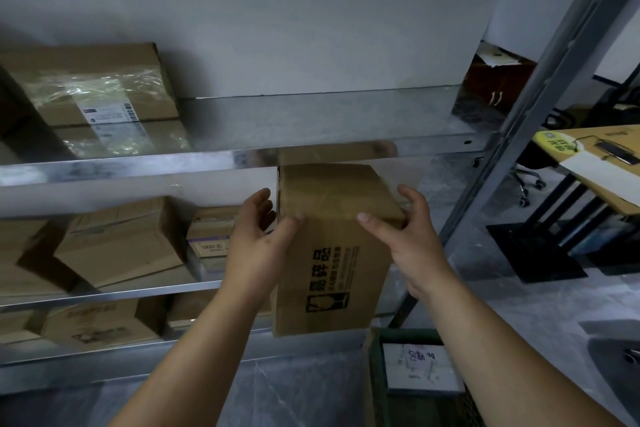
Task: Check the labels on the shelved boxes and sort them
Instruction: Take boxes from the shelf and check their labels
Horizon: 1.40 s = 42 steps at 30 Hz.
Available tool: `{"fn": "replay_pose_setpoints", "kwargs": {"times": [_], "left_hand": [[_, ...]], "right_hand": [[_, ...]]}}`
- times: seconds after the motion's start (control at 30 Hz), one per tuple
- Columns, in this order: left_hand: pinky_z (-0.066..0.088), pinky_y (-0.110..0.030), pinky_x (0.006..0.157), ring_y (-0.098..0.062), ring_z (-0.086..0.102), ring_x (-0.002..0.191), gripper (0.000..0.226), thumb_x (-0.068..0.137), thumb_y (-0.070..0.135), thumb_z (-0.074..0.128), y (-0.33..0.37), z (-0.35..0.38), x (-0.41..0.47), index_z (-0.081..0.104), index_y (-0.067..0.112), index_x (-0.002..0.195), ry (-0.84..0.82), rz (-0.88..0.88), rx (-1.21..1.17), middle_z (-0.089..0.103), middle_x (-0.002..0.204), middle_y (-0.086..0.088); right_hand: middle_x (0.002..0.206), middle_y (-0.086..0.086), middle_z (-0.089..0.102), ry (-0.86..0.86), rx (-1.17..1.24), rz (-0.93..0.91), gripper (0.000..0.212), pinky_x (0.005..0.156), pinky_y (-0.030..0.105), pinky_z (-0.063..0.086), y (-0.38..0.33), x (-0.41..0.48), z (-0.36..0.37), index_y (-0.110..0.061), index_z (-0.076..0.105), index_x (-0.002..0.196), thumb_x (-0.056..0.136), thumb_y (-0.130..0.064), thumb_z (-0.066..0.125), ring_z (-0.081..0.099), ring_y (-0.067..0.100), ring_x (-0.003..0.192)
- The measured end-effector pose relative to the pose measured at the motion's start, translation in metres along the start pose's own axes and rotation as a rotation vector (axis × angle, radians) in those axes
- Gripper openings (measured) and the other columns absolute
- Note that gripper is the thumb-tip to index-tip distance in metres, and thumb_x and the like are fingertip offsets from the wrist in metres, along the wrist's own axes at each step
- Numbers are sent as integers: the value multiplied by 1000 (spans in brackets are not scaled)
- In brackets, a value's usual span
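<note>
A tall brown cardboard box (332,250) with black printed characters and a fragile mark on its front is held in the air before the metal shelf rack (138,165), just under the top shelf's front edge. My left hand (258,236) grips its left side with the thumb on the front top edge. My right hand (408,236) grips the right side, thumb over the same edge. On the top shelf at the left lies a taped box with a white label (97,87).
Several cardboard boxes (117,243) fill the middle and lower shelves on the left. A dark green crate (377,378) holding a white packet stands on the floor at lower right. A desk (595,163) and a chair base stand at the right.
</note>
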State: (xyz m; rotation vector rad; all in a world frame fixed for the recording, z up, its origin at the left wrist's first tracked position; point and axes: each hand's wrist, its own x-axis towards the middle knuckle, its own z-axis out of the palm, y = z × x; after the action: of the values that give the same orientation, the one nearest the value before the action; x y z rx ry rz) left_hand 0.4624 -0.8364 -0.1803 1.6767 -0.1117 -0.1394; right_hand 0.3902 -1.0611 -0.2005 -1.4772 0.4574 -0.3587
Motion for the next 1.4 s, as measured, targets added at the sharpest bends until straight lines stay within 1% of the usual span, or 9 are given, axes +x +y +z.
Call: {"fn": "replay_pose_setpoints", "kwargs": {"times": [0.2,0.43,0.6,0.73,0.87,1.1,1.2,1.3,1.4], "left_hand": [[61,-47,100,-12,74,109,32,98,30,78,-5,-8,12,73,25,130,-18,-106,75,79,117,9],[58,-43,98,-14,70,117,52,100,51,70,-25,-3,26,59,45,150,-136,-180,113,73,131,12],[56,-56,107,-24,70,121,75,82,51,69,-63,1,50,56,27,151,-121,-268,68,73,134,0],[60,-53,102,-29,74,115,41,97,25,63,-75,-2,54,68,15,136,-145,-292,17,78,122,-6],[62,-44,91,-20,78,108,36,106,10,54,-71,-4,48,72,23,134,-205,-267,20,81,117,0],[64,-52,93,-22,80,103,61,100,7,56,-81,-4,53,59,46,148,-256,-270,90,79,121,-2],[64,-47,92,-21,78,103,73,100,10,56,-75,-6,53,44,53,158,-311,-247,182,76,124,0],[58,-43,97,-18,70,113,69,103,19,51,-59,-9,58,37,51,163,-373,-124,390,67,139,3],[49,-32,97,-18,62,119,62,106,17,49,-46,-2,72,39,34,165,-433,5,591,62,149,-3]], "right_hand": [[120,-8,80,-5,-54,15,49,89,28,61,9,8,2,-26,67,132,89,-14,90,76,8,111],[114,-10,82,29,-137,63,23,72,17,61,22,25,6,-29,77,129,109,-20,68,78,3,96],[115,-9,82,22,-149,95,24,77,20,60,37,42,14,-26,77,127,107,-16,70,78,8,102],[116,-7,81,4,-158,146,31,77,21,60,50,45,14,-24,75,128,101,-8,74,77,8,103],[118,-1,82,-37,-175,200,35,95,39,63,63,41,15,-27,76,121,100,0,71,76,19,111],[131,-5,72,-49,-96,244,54,90,38,62,70,38,23,-35,63,138,97,-3,77,73,18,113],[133,-7,66,3,-110,267,78,97,44,61,76,35,23,-38,41,157,96,-14,83,69,17,114],[148,-5,58,79,-94,331,108,96,52,64,77,28,19,-59,14,162,85,-58,89,68,24,122],[147,-9,50,58,-105,362,103,78,50,69,74,17,13,-60,17,162,85,-65,84,69,29,118]]}}
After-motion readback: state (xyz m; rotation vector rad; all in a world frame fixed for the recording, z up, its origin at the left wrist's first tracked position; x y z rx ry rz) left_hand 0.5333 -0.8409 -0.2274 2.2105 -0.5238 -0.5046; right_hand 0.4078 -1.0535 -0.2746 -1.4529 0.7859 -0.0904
